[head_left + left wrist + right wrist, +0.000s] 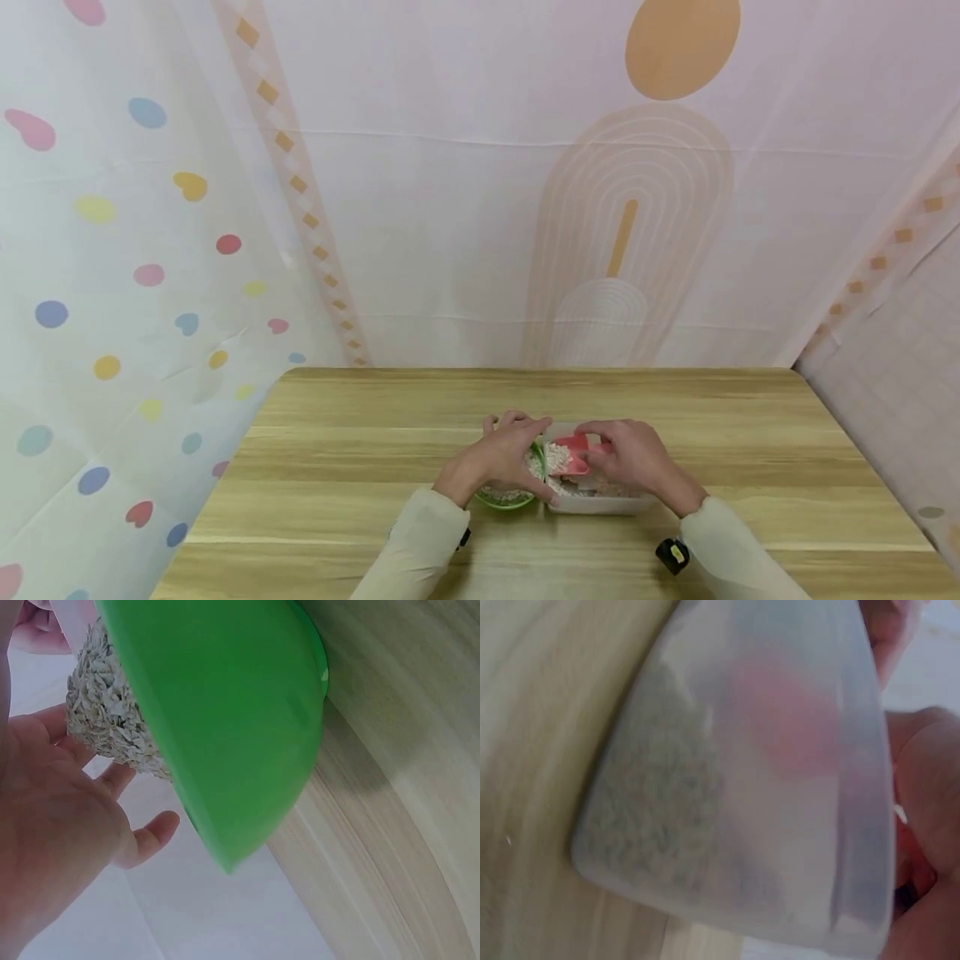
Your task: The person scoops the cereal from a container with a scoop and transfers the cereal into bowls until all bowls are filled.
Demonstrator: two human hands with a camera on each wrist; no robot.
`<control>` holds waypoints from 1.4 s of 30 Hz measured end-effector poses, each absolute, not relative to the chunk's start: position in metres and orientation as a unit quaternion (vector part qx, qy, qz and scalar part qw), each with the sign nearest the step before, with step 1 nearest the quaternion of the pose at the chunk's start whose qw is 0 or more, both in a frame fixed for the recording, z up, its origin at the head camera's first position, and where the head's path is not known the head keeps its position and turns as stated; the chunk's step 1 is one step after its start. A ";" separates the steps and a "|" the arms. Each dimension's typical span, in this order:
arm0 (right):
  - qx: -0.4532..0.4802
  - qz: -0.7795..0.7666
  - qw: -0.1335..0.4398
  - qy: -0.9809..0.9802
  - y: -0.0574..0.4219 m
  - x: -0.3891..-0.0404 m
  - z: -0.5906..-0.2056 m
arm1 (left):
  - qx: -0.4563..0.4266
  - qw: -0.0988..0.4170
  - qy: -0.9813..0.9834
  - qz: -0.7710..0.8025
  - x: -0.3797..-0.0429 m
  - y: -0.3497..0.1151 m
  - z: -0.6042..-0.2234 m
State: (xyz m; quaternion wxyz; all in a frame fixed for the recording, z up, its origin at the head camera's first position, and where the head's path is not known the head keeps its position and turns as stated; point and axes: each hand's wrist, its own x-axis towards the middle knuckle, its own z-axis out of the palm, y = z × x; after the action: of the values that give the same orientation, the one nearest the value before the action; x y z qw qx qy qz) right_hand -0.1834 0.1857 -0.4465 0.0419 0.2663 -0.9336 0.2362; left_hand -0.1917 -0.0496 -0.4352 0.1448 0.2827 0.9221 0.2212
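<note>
A green bowl [504,502] heaped with pale flakes [112,701] that look like oats stands on the table. My left hand [501,460] is over it with fingers spread, thumb and forefinger reaching to the neighbouring box; whether they touch its rim I cannot tell. My right hand [636,454] grips a red scoop [576,455] by its handle, above the box. Flakes [557,457] show at the scoop's mouth, close to the bowl's rim. The translucent white box [600,505], right beside the bowl, holds more flakes [652,787] seen through its wall.
The wood-grain table [337,467] extends to both sides and behind the containers. A patterned cloth backdrop [442,250] hangs along its back edge. Dark camera mounts [672,556] sit at the wrists, below the sleeves.
</note>
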 end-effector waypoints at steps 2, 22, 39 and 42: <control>0.285 0.231 0.045 -0.929 0.187 -0.185 -0.446 | 0.282 0.147 0.921 0.224 -0.191 -0.049 -0.435; 0.273 0.357 -0.089 -0.889 0.205 -0.183 -0.444 | 0.275 0.146 0.922 0.229 -0.190 -0.049 -0.434; 0.248 0.435 -0.104 -0.859 0.220 -0.179 -0.435 | 0.273 0.146 0.923 0.229 -0.190 -0.047 -0.434; 0.246 0.441 -0.102 -0.857 0.220 -0.179 -0.436 | 0.274 0.142 0.924 0.225 -0.190 -0.048 -0.435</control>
State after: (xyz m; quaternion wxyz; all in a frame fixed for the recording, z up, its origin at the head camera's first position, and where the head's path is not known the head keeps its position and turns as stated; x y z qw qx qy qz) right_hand -0.1793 0.2201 -0.4355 -0.1022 0.2459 -0.8571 0.4409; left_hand -0.1903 -0.0476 -0.4349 0.1422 0.2737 0.9243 0.2247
